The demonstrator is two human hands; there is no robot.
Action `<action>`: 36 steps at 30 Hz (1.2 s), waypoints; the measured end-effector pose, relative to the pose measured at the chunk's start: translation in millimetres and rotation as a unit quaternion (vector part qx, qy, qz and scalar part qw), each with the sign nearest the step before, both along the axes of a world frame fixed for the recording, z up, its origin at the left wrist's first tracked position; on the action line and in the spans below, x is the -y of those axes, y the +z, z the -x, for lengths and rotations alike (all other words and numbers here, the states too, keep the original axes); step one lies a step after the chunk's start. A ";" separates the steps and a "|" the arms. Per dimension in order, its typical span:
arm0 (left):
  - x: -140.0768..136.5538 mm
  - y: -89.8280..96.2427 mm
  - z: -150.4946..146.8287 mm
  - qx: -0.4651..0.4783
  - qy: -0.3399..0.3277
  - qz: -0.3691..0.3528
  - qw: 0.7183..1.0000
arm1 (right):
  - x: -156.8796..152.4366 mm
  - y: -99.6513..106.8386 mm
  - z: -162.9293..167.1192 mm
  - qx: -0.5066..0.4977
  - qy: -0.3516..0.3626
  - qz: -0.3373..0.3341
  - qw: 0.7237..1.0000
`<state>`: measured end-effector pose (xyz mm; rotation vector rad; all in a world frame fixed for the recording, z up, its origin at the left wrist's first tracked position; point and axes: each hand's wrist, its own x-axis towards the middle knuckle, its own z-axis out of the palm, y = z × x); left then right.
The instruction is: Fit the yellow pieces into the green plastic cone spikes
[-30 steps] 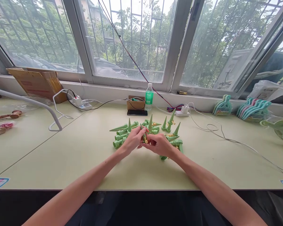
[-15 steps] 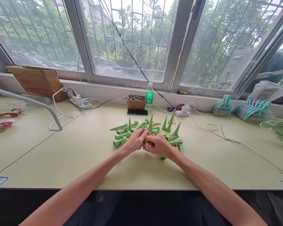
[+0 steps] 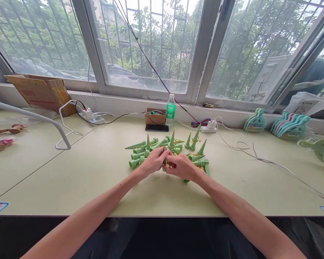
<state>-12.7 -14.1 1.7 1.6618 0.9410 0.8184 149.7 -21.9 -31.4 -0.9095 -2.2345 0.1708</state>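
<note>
My left hand (image 3: 152, 161) and my right hand (image 3: 182, 166) meet over the front of a pile of green plastic plant watering spikes (image 3: 135, 163). Between them is one green watering spike (image 3: 164, 148), its tip pointing up and most of it hidden by fingers. The left fingers are closed around it. My right thumb and fingers pinch at its lower end, where a small yellow valve piece (image 3: 167, 165) shows. Several spikes lie on their sides; others, such as a tall green spike (image 3: 172, 139), stand upright. Yellow valve parts (image 3: 202, 168) show among them.
Behind the pile are a black phone (image 3: 157, 128), a small cardboard box (image 3: 156, 118) and a bottle with a green label (image 3: 170, 109). A white cable (image 3: 261, 160) crosses the table on the right. Teal hangers (image 3: 290, 126) stand back right; a white curved bar (image 3: 40, 117) reaches in left.
The view has shifted very slightly. Both hands keep the same hold on the watering spike, and the pile looks unchanged.
</note>
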 end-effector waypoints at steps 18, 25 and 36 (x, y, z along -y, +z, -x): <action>-0.7 -0.7 0.5 -0.005 0.004 -0.008 1.000 | 1.0 2.8 1.1 0.014 -0.004 0.014 1.000; -5.7 -2.8 0.3 -0.023 0.039 -0.100 0.994 | 3.6 17.1 -5.9 -0.026 -0.029 0.045 0.998; -2.1 -6.2 -2.5 -0.118 0.046 -0.288 0.949 | -3.4 14.5 -12.1 -0.046 -0.051 0.013 0.998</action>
